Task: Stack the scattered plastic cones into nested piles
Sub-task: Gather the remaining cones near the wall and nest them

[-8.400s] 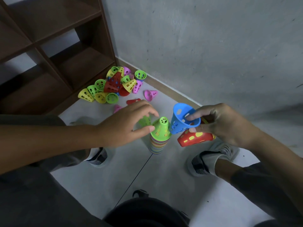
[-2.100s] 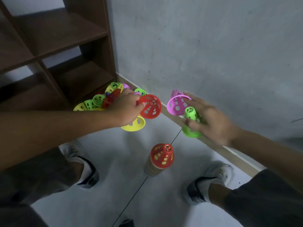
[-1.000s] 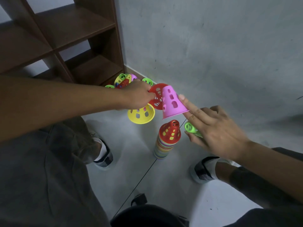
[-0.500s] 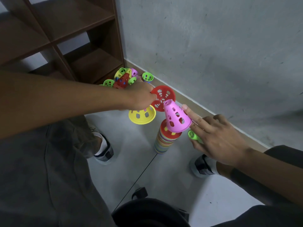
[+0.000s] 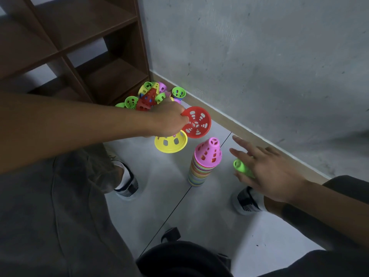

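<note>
A tall nested stack (image 5: 200, 170) of coloured cones stands on the floor between my feet, topped by a pink cone (image 5: 208, 152). My left hand (image 5: 168, 120) hovers up and left of it, gripping a red cone (image 5: 196, 122) and a yellow cone (image 5: 171, 141), both with open mouths facing me. My right hand (image 5: 267, 172) is just right of the stack, forefingers stretched out, with a green cone (image 5: 241, 167) held under the palm by the lower fingers. A heap of loose cones (image 5: 151, 95) lies in the corner behind my left hand.
A brown wooden shelf unit (image 5: 83, 47) stands at the left against the grey wall (image 5: 259, 56). A baseboard (image 5: 249, 134) runs diagonally behind the stack. My two shoes (image 5: 127, 186) flank the stack on the grey tiled floor.
My right hand lowered the pink cone onto the stack over the red top cone, let go and drew away to the right. My left hand keeps its red and yellow cones.
</note>
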Available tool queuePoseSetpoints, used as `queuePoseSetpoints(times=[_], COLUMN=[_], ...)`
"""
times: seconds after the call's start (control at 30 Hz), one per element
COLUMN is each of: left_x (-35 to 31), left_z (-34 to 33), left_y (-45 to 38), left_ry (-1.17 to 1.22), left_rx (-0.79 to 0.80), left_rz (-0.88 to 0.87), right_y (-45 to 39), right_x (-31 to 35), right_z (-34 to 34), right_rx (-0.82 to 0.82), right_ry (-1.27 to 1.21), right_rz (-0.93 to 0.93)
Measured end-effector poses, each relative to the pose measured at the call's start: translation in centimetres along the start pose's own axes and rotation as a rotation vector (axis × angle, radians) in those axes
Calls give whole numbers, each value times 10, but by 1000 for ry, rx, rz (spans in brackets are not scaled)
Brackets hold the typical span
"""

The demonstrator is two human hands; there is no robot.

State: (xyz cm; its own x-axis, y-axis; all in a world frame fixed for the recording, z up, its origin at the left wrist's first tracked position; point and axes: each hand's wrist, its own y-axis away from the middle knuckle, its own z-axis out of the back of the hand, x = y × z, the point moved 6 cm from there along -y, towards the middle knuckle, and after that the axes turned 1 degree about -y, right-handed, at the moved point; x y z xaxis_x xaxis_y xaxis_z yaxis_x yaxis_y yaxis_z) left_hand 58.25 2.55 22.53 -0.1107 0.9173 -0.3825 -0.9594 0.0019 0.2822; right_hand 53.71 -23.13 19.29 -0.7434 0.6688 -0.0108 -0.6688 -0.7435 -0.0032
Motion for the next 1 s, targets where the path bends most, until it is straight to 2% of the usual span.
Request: queuePoseSetpoints(times=[0.1,0.17,0.27,0.37,0.57,0.73,0.9,1.0], left_x=[0,-3,-6,0,18,21,15,6], left_z=[3,5,10,14,18,24,24,26], left_y=[-1,2,5,6,-1,-2,-3,-3], left_ry=[16,15,-9,11,82,115,124,141], left_rx=[-11,6,4,-7,-33,-53,-53,-68], left_rz=[8,-1,-27,-13,52,33,0,-44], right_y=[-3,-9,-23,-38,-62,-65,-62,-59], right_x=[-5,-5,2,11,18,21,27,25], right_z=[16,34,61,72,62,27,10,16], right_rx=[-65,-166,-320,-354,-257,-74,39,51], right_ry=[-298,-457,-633,-767,-919,-860,-789,-864], right_rz=[-123,-186,-234,-253,-253,-270,-263,-350])
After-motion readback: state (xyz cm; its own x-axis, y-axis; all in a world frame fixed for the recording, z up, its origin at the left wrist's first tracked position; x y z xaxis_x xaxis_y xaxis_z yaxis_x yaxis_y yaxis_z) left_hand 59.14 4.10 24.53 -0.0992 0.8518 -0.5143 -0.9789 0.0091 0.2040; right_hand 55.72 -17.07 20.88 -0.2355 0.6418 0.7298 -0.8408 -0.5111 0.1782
